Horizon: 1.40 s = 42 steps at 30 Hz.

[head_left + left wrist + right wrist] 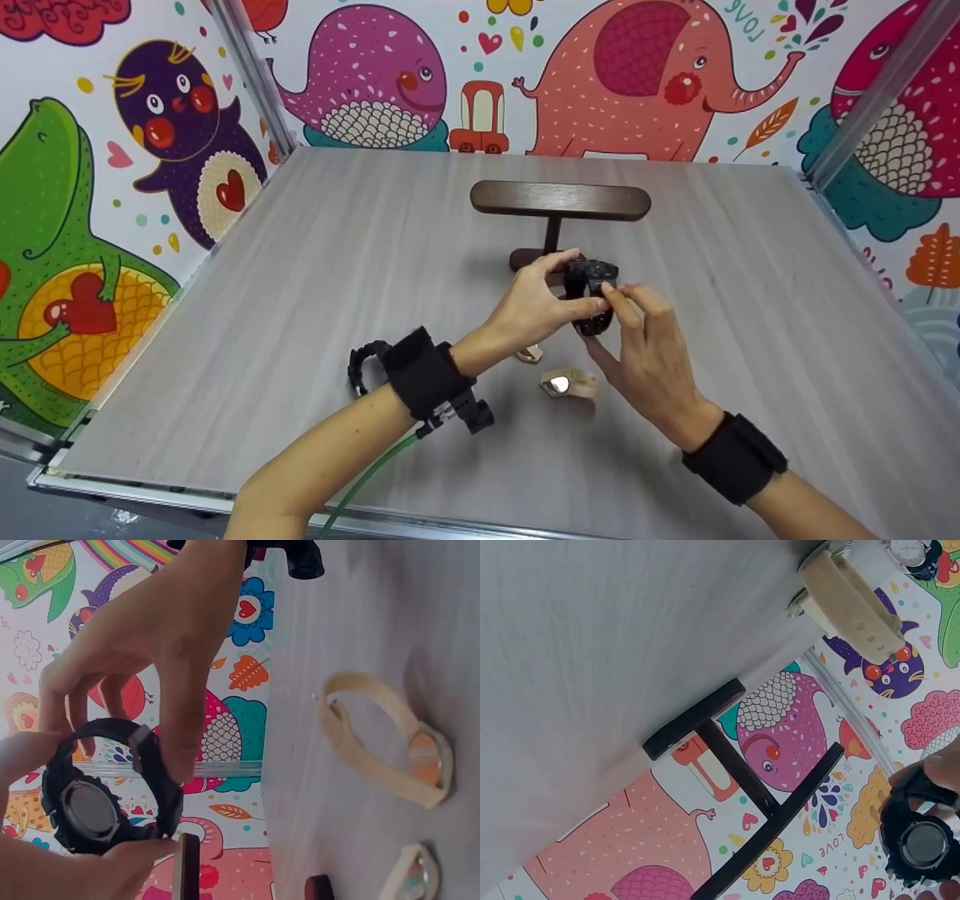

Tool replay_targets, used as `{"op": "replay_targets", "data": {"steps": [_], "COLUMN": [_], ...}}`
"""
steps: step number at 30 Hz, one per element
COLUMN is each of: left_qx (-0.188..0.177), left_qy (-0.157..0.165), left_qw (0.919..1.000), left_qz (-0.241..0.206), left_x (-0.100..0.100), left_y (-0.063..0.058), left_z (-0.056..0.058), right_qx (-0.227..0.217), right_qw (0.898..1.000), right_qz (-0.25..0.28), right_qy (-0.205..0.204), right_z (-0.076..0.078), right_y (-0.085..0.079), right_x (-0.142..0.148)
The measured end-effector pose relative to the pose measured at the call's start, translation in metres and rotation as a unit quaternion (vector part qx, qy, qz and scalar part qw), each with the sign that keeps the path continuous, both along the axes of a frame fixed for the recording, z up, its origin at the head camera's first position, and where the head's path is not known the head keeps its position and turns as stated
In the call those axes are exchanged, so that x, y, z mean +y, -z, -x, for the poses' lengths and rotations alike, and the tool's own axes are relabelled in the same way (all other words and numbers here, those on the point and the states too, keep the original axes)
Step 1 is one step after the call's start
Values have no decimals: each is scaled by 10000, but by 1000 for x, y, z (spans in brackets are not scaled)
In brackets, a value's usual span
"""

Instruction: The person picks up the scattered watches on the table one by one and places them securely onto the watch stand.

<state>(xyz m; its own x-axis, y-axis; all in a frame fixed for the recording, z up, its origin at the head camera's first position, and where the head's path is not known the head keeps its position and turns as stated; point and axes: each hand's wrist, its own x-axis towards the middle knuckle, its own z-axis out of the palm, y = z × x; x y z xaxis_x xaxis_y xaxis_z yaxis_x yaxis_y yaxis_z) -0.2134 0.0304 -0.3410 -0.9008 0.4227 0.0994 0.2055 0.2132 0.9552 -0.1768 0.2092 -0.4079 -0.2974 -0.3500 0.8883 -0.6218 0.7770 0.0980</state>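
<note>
The black watch is up in the air between both hands, above the bench and on the near side of the dark stand, its strap bent round into a loop with the case back showing. It should be light, with a hard, stiff case and a strap that looks rubbery: springy enough to keep its curve, soft enough to flex, and unlikely to slip. The case edge or the thick strap near it seems the safest place to take hold, leaving the watch face clear of rubbing. Whether the buckle is fastened cannot be told. The left hand comes in from the left, thumb and fingers spread round the loop and holding it by the strap. The right hand reaches up from the lower right, its fingers bent, fingertips on the watch and thumb at its lower end, so it pinches the thing too. Both forearms slant inward, and the cream watch lies on the bench below.
</note>
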Motion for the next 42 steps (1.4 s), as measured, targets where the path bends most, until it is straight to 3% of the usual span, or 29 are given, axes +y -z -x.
{"op": "replay_targets", "data": {"steps": [7, 11, 15, 21, 29, 33, 42], "left_qx": [257, 778, 1456, 2627, 3985, 4116, 4086], "left_qy": [43, 189, 443, 503, 561, 691, 821], "left_qw": [9995, 9966, 9881, 9633, 9152, 9085, 9084], "left_qz": [-199, -211, -228, 226, 185, 208, 333], "left_x": [-9, -15, -20, -26, -29, -33, -43], "left_y": [2, -1, -7, -12, -7, -4, 4], "left_z": [7, 8, 8, 11, 25, 32, 43], "right_qx": [43, 291, 475, 649, 647, 580, 388], "right_qw": [9992, 9985, 9979, 9971, 9966, 9968, 9972], "right_qz": [-347, -415, -389, -254, -178, -216, -196], "right_qy": [-186, -184, -198, -308, -483, -504, -601], "right_z": [3, 3, 3, 4, 7, 9, 17], "right_y": [0, -1, -4, -9, -6, -4, -4], "right_x": [-1, -6, -9, -14, -18, -20, -18]}}
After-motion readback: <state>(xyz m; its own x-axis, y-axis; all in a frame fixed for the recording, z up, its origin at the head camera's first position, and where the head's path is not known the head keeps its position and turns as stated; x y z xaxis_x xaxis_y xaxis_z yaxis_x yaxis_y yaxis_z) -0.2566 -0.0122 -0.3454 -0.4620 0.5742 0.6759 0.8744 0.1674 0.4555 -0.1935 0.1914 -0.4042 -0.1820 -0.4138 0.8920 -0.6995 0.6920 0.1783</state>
